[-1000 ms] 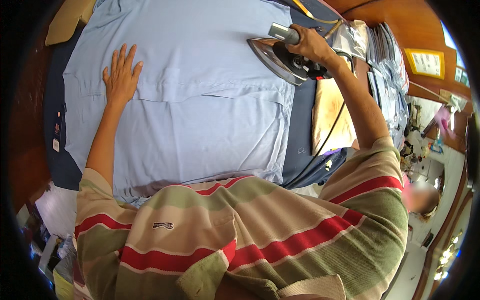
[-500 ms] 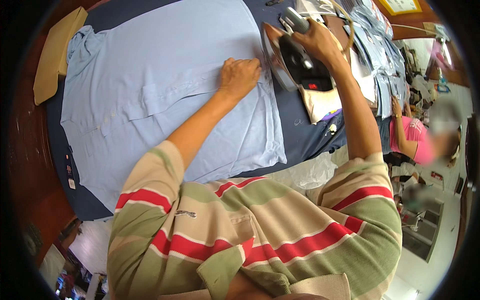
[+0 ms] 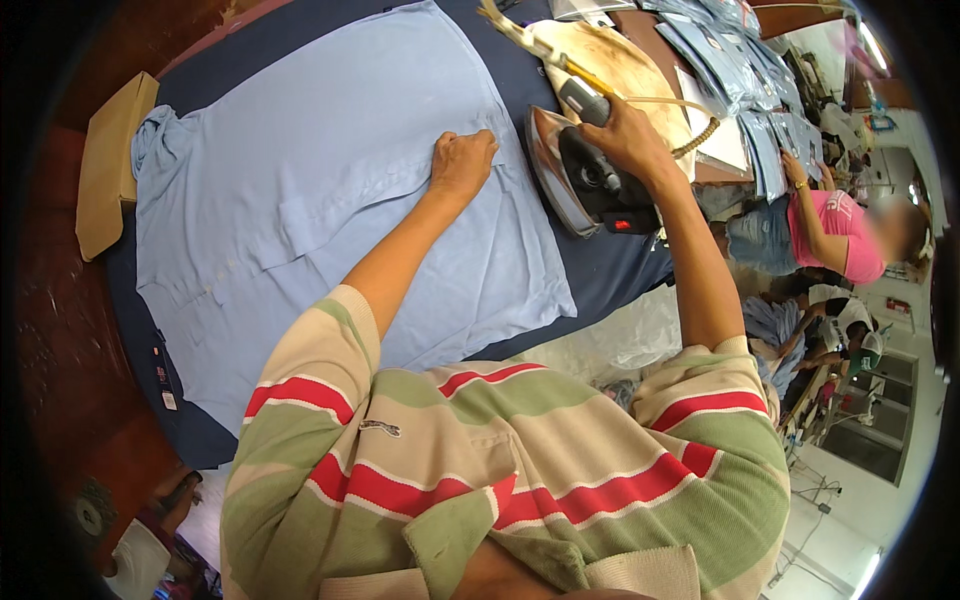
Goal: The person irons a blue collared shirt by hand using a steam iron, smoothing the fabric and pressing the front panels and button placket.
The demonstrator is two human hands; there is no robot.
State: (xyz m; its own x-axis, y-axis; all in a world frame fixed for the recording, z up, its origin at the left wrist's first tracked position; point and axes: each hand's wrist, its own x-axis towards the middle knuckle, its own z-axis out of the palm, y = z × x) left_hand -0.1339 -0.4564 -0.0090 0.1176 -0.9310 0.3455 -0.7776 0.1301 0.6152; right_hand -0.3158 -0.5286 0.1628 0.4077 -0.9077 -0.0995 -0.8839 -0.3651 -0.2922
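A light blue shirt (image 3: 340, 130) lies spread over a dark navy cloth, with a creased, folded strip running across its middle. Near its right side my left hand (image 3: 463, 160) is closed, fingers curled and pressed on a bit of the fabric. My right hand (image 3: 628, 135) grips the grey handle of a clothes iron (image 3: 592, 180) just right of the shirt. The iron is tilted, its shiny soleplate turned toward the shirt; whether it touches the cloth I cannot tell. A cord (image 3: 697, 140) trails from it past my right wrist.
Beyond the iron lies a stained beige cloth pad (image 3: 625, 65). Bagged blue garments (image 3: 725, 60) are stacked at the far right, where another person in a pink top (image 3: 850, 240) handles them. A cardboard box (image 3: 108, 165) stands at the left; clear plastic (image 3: 630, 335) lies near my right side.
The iron, in my right hand, has come nearer to me. My left hand has shifted slightly left. The beige pad, earlier partly showing below the iron, now appears beyond it. The view has shifted.
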